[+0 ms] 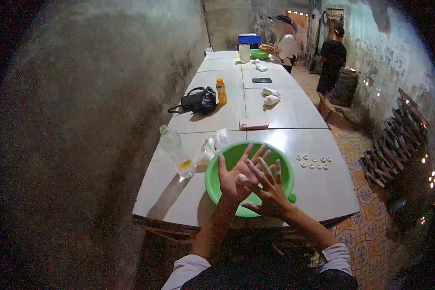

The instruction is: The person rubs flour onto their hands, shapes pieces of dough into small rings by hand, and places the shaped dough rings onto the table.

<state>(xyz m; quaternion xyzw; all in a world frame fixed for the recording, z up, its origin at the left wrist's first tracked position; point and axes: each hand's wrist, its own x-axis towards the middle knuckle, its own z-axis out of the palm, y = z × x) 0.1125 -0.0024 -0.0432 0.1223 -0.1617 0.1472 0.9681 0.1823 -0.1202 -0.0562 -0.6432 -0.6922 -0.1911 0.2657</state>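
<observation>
Over the green basin [211,181], my left hand [236,178] is palm up with its fingers spread. A small white lump [242,180] shows at its palm, beside a finger of my right hand; how far the two touch is hard to tell. My right hand [271,197] crosses in front of the left palm, its fingers apart and whitened by powder or dough. To the right of the basin, several small white rings [315,159] lie in two rows. A green cap [292,198] sits by the basin's right rim.
An uncapped clear bottle [175,149] and crumpled white plastic [209,147] stand left of the basin. Beyond are a pink case [253,124], black bag [200,100], orange bottle [221,92], white bags [270,96] and a phone [261,80]. Two people [287,46] [332,58] are farther back.
</observation>
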